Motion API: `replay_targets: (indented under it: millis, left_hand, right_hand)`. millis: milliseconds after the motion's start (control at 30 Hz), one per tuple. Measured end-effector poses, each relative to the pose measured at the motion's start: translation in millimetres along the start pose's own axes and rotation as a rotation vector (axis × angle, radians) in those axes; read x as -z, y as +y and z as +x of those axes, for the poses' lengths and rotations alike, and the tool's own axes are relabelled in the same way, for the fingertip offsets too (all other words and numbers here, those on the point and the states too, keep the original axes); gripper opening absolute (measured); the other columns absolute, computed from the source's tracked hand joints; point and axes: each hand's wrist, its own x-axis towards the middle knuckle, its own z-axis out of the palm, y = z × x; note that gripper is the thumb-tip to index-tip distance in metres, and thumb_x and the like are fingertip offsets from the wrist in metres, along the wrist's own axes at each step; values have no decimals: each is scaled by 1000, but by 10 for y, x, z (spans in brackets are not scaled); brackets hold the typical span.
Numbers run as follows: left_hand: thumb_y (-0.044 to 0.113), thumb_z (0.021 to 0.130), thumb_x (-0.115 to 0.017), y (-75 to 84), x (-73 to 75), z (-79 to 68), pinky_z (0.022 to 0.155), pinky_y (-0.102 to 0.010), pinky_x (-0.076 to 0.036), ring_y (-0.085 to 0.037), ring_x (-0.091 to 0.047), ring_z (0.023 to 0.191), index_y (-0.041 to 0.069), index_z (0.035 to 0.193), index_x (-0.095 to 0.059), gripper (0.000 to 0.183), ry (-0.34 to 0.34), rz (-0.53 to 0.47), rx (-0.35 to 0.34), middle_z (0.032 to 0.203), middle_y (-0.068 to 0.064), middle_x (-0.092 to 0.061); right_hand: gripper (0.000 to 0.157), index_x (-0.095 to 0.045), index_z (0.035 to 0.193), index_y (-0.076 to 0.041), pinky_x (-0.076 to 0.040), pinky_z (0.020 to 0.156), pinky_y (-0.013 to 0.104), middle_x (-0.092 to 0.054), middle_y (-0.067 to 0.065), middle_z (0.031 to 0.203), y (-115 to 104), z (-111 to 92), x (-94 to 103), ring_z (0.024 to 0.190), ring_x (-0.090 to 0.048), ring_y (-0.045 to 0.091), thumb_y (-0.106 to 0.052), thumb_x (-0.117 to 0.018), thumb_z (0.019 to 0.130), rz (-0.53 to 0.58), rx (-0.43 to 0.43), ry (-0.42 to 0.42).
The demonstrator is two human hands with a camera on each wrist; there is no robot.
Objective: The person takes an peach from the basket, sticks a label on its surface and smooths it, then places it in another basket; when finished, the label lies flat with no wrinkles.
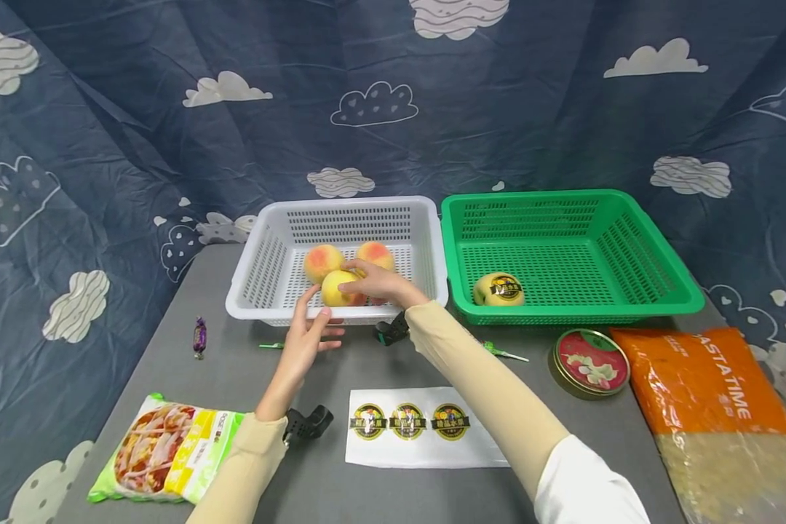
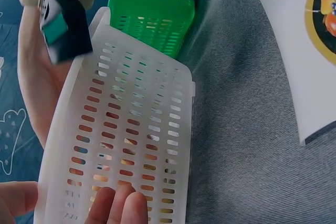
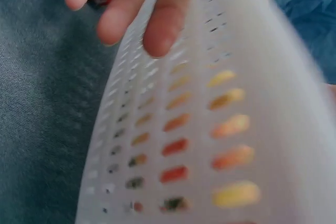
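Inside the white basket (image 1: 336, 311), my right hand (image 1: 386, 284) grips a yellow peach (image 1: 334, 290) between thumb and fingers. Other blushed peaches lie around it, including one at the back left (image 1: 324, 260) and one at the back right (image 1: 375, 255). My left hand (image 1: 301, 342) is at the basket's front rim with its fingers spread, holding nothing. In the left wrist view, its fingertips (image 2: 118, 208) are before the slotted outer wall, and my right wrist reaches over the rim. Whether they touch the wall, I cannot tell.
A green basket (image 1: 579, 314) on the right holds a pale fruit (image 1: 487, 290) with a label. In front lies a white sheet (image 1: 399, 455) of round stickers. Around are a round tin (image 1: 592, 360), an orange pasta bag (image 1: 688, 378), a food packet (image 1: 164, 451), a purple-wrapped candy (image 1: 199, 338) and lollipops.
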Motion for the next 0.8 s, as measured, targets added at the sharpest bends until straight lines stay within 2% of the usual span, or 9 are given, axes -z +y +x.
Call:
replay_targets:
  millis: [67, 100, 167, 267, 400, 500, 633, 800]
  left_hand:
    - [18, 98, -39, -3, -7, 7, 79, -52, -45, -47, -52, 98, 16, 143, -14, 52, -5, -2, -1, 111, -34, -50]
    - [18, 98, -38, -2, -12, 8, 79, -52, -45, -47, -52, 98, 16, 143, -14, 52, -6, -1, 0, 110, -34, -51]
    - [19, 98, -38, 0, -19, 10, 79, -53, -45, -47, -52, 97, 16, 143, -14, 52, -6, -5, -1, 110, -34, -51]
    - [19, 98, -39, 3, -27, 11, 79, -52, -45, -47, -53, 97, 16, 143, -13, 52, -11, -7, -6, 110, -34, -51]
    - [19, 98, -39, 8, -32, 5, 78, -52, -45, -47, -52, 97, 16, 144, -13, 53, -10, -12, -11, 109, -33, -51]
    - [18, 97, -40, 2, -29, 2, 78, -52, -46, -47, -53, 97, 17, 143, -14, 53, -1, -12, -13, 108, -32, -52]
    - [17, 97, -40, -49, -9, 26, 77, -51, -46, -46, -53, 96, 17, 144, -14, 53, 3, -17, -23, 108, -33, -52]
    - [23, 96, -42, -201, 29, 94, 74, -47, -49, -45, -54, 95, 22, 143, -16, 53, 12, -32, -28, 108, -33, -52]
  right_hand:
    - [60, -32, 140, -19, -42, 81, 38, -33, 8, 140, 9, 43, -32, 101, -45, 22, -28, -59, 87, -30, -17, 10]
    - [60, -32, 139, -18, -41, 79, 36, -35, 9, 138, 16, 62, -43, 100, -45, 23, -26, -60, 87, -30, -18, 15]
    - [59, -34, 138, -17, -41, 72, 32, -39, 10, 134, 23, 79, -54, 94, -46, 23, -24, -61, 86, -28, -19, 37]
    - [56, -38, 134, -17, -41, 65, 33, -43, 11, 125, 37, 66, -33, 79, -45, 24, -21, -63, 85, 32, -21, 68]
    - [54, -40, 132, -20, -48, 73, 40, -41, 12, 126, 20, -35, 48, 79, -50, 23, -23, -64, 84, 110, 31, 80]
    - [52, -39, 130, -22, -47, 79, 44, -40, 14, 125, -29, -188, 139, 88, -55, 26, -24, -63, 84, 193, 124, 59]
    - [50, -38, 129, -26, -45, 83, 42, -43, 14, 119, -99, -503, 269, 99, -53, 28, -24, -62, 85, 284, 268, 34]
    - [51, -38, 129, -32, -42, 85, 46, -44, 7, 124, -72, -977, 345, 108, -47, 25, -26, -63, 85, 242, 379, 56]
